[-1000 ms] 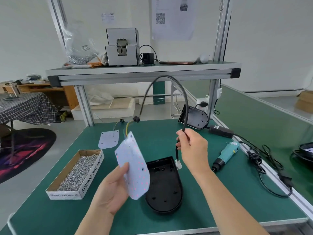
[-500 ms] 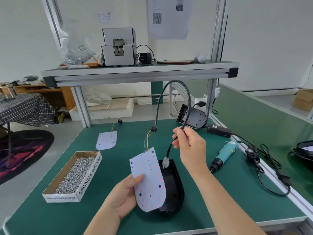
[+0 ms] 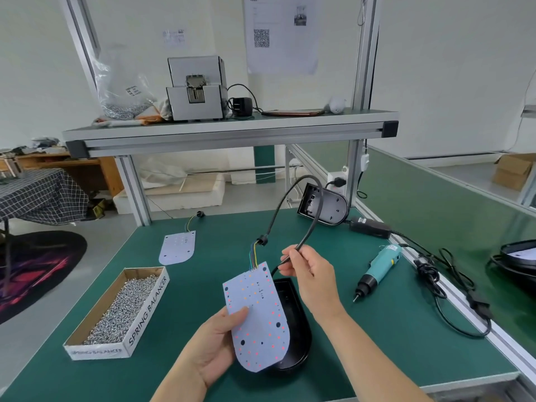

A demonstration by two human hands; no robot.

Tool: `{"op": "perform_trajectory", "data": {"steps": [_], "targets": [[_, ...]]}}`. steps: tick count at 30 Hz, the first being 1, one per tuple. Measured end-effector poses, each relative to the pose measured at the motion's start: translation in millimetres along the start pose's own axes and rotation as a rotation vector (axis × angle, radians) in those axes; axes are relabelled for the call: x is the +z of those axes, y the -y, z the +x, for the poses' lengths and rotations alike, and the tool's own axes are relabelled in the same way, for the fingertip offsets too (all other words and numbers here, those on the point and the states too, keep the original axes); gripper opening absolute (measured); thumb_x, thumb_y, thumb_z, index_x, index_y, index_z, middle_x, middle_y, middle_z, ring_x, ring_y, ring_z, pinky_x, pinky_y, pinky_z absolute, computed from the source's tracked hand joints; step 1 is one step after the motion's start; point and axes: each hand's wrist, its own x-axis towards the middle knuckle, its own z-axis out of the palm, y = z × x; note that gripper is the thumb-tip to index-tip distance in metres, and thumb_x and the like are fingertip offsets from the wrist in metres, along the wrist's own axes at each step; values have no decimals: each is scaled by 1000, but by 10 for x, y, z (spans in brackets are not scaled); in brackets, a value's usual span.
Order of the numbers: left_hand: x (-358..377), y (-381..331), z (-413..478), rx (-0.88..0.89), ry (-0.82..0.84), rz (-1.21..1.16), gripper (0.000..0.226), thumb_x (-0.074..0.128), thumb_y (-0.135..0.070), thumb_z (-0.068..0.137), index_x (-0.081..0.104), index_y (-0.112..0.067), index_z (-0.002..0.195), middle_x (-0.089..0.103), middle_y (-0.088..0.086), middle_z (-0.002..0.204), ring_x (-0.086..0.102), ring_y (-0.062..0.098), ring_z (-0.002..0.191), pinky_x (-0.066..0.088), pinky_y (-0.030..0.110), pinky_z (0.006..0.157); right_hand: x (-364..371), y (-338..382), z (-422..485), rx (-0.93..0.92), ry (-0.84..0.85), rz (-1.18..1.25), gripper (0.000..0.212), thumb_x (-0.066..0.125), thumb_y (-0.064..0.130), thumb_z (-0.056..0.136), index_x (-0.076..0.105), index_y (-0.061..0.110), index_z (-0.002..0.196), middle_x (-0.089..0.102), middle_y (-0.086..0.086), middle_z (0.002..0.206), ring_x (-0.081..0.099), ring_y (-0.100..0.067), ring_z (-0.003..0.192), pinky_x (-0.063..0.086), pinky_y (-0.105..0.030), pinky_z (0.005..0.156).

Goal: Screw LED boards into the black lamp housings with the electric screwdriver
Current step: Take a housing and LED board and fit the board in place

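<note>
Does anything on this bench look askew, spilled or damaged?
Nothing spilled or damaged. The far housing stands tilted up by the post instead of lying flat. The LED board, held by the left hand, hangs askew over the near housing, not yet seated; the right hand pinches its cable.

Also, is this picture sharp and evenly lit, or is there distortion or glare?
Head view: soft, even light, with no glare on the board. Same view: the wide lens makes the post lean. Same view: board and screwdriver are sharp, but the poster print is too small to read.
</note>
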Motion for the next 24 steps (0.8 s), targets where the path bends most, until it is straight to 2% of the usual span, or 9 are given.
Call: {"op": "perform_trajectory", "data": {"steps": [7, 11, 12, 14, 16, 20, 24], "targets": [[-13, -49, -3, 14, 69, 29, 41, 64, -4, 86, 66, -3, 127, 63, 24, 131, 65, 40, 113, 56, 50, 90, -17, 223, 26, 7, 176, -49, 21, 54, 9, 103, 72, 6, 94, 73, -7, 87, 71, -14, 76, 57, -24, 76], [-40, -91, -18, 38, 99, 11, 46, 70, -2, 82, 66, -5, 128, 61, 23, 134, 63, 40, 118, 55, 50, 93, -143, 498, 91, -123, 308, -321, 22, 57, 21, 102, 75, 15, 92, 71, 12, 81, 61, -2, 75, 44, -12, 72], [-50, -98, -18, 44, 95, -8, 42, 67, -2, 84, 68, -6, 125, 62, 23, 133, 65, 39, 114, 57, 49, 89, -173, 560, 116, -172, 331, -408, 23, 57, 24, 102, 76, 17, 92, 70, 11, 84, 57, -3, 81, 42, -14, 74], [-68, -112, -15, 55, 73, -50, 36, 62, -6, 84, 72, -8, 118, 66, 21, 128, 70, 36, 105, 60, 47, 81, -211, 657, 154, -239, 379, -537, 24, 56, 28, 102, 77, 20, 95, 69, 9, 93, 51, -8, 98, 39, -19, 89], [-69, -120, -15, 61, 56, -84, 37, 63, -8, 81, 74, -9, 117, 67, 19, 126, 71, 35, 102, 60, 46, 77, -223, 721, 169, -267, 400, -588, 23, 57, 29, 102, 77, 21, 97, 66, 12, 100, 46, -10, 109, 35, -19, 97], [-47, -128, -36, 72, 28, -119, 40, 65, -9, 79, 73, -11, 118, 69, 18, 124, 72, 34, 99, 60, 46, 76, -222, 761, 176, -300, 401, -613, 21, 59, 30, 101, 77, 21, 95, 63, 14, 103, 43, -9, 111, 34, -17, 95], [-25, -161, -53, 91, 65, -140, 45, 66, -11, 79, 70, -10, 124, 69, 18, 124, 71, 37, 102, 59, 48, 78, -213, 687, 146, -394, 438, -861, 27, 61, 29, 100, 71, 10, 84, 60, 8, 104, 41, -17, 107, 36, -34, 98]]}}
